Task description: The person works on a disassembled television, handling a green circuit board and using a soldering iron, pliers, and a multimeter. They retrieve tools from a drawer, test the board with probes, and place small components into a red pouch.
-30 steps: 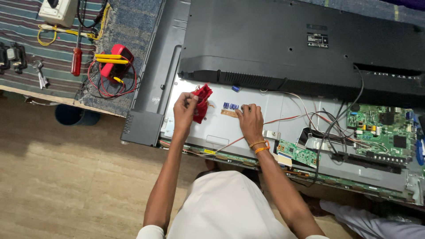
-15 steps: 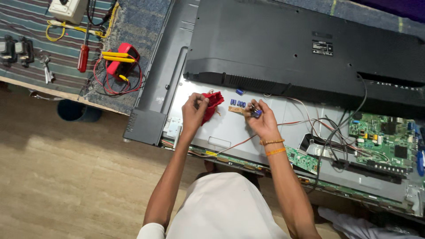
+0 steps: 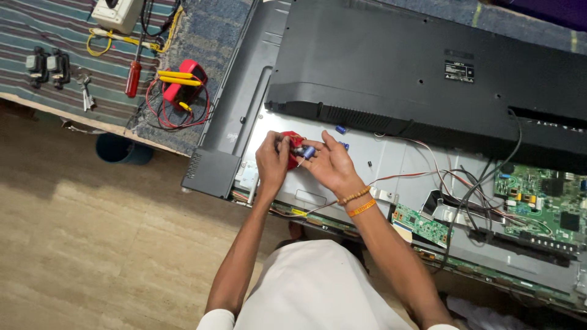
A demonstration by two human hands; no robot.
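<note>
My left hand (image 3: 272, 160) grips a small red tool (image 3: 294, 146) over the bare metal back panel (image 3: 391, 165) of an opened flat television. My right hand (image 3: 329, 166), with orange bands on its wrist, pinches a small blue cylindrical component (image 3: 307, 151) right against the red tool. The two hands meet in front of the lifted black back cover (image 3: 428, 79). Two more small blue components (image 3: 340, 129) lie on the panel just beyond my fingers. How the component meets the tool is hidden by my fingers.
Green circuit boards (image 3: 544, 205) and loose wires lie on the panel at right. On the striped mat at left sit a red meter with yellow probes (image 3: 183, 82), a red-handled screwdriver (image 3: 132, 78), a white box (image 3: 113, 13) and keys (image 3: 85, 91). A blue bucket (image 3: 122, 150) stands below.
My right hand lifted the blue component off the panel and brought it left to the red tool. My left hand stayed put with the tool.
</note>
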